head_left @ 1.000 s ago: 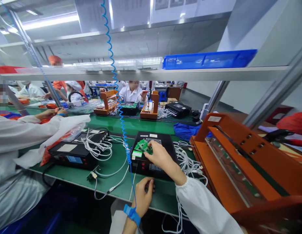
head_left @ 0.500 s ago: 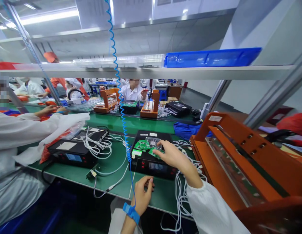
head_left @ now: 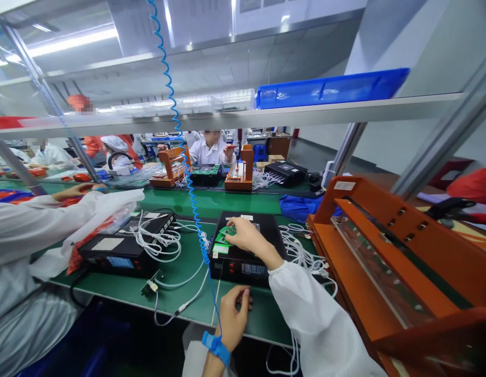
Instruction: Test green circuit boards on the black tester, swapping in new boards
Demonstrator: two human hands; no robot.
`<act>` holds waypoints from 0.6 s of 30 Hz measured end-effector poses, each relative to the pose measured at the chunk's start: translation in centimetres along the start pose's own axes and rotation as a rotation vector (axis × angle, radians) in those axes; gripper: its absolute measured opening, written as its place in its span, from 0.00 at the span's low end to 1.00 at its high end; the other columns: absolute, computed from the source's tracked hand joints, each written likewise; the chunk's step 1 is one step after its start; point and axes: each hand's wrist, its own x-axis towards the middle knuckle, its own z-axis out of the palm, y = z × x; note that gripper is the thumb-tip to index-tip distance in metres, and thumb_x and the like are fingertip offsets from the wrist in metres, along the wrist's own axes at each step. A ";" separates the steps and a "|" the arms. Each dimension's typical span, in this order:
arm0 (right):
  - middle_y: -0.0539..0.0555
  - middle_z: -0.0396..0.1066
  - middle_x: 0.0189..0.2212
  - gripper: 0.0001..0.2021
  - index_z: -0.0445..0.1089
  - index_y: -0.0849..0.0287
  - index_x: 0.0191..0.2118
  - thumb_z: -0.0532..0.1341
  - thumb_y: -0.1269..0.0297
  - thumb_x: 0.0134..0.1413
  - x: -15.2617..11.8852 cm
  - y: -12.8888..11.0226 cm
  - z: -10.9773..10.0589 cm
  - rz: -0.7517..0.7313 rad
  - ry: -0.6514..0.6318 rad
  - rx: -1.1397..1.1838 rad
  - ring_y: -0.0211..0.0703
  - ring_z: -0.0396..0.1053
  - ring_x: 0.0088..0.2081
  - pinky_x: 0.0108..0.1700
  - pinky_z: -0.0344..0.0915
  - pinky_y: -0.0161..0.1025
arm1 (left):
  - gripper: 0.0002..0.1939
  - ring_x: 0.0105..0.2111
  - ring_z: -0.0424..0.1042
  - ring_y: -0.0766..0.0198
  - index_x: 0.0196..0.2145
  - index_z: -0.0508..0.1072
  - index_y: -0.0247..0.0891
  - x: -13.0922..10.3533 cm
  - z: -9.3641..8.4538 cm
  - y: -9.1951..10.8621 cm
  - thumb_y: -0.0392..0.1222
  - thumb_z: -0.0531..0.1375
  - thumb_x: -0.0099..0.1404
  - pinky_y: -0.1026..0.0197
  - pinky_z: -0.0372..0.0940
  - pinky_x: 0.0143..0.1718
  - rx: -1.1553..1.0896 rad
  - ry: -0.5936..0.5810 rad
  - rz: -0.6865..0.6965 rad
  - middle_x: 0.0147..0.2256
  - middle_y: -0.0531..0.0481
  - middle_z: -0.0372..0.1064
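My right hand (head_left: 245,235) reaches over a black test box (head_left: 248,259) with a small display and red buttons. Its thumb and fingers pinch at a green circuit board (head_left: 223,237) near the box's left side. The palm hides part of the box top. My left hand (head_left: 233,311) rests at the front edge of the green table, fingers loosely curled and nothing seen in them. Around the left wrist is a blue wrist strap (head_left: 216,347), joined to a blue coiled cord (head_left: 193,201).
A second black box (head_left: 109,256) with white cables (head_left: 156,241) stands left, beside a co-worker's sleeve (head_left: 42,220). To the right is an orange fixture (head_left: 368,251); white cables (head_left: 305,251) lie between. Overhead runs a shelf (head_left: 325,110) with a blue tray (head_left: 332,88).
My right hand has moved left across the box top, from the right-hand circuit board to the left one. My left hand stays curled at the table edge. The view has shifted slightly.
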 end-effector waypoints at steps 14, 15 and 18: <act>0.55 0.70 0.50 0.18 0.71 0.56 0.49 0.66 0.72 0.51 -1.6 1.4 -0.9 -0.376 -0.199 0.165 0.46 0.68 0.53 0.58 0.63 0.42 | 0.18 0.29 0.77 0.61 0.42 0.77 0.36 0.1 0.0 0.0 0.51 0.53 0.72 0.60 0.71 0.33 0.025 0.014 0.008 0.30 0.47 0.76; 0.55 0.69 0.52 0.18 0.71 0.56 0.50 0.67 0.69 0.52 -2.3 1.8 -1.5 -0.369 -0.171 0.182 0.46 0.67 0.55 0.59 0.62 0.43 | 0.18 0.29 0.76 0.61 0.42 0.77 0.36 0.0 0.0 0.1 0.51 0.53 0.72 0.61 0.70 0.33 0.023 0.017 0.011 0.30 0.47 0.76; 0.56 0.67 0.54 0.20 0.69 0.55 0.51 0.68 0.59 0.53 -5.2 3.5 -3.3 -0.249 -0.075 0.185 0.47 0.65 0.57 0.62 0.59 0.45 | 0.17 0.28 0.76 0.62 0.41 0.77 0.37 0.0 -0.1 0.3 0.50 0.53 0.72 0.61 0.70 0.33 0.009 0.012 0.026 0.29 0.47 0.76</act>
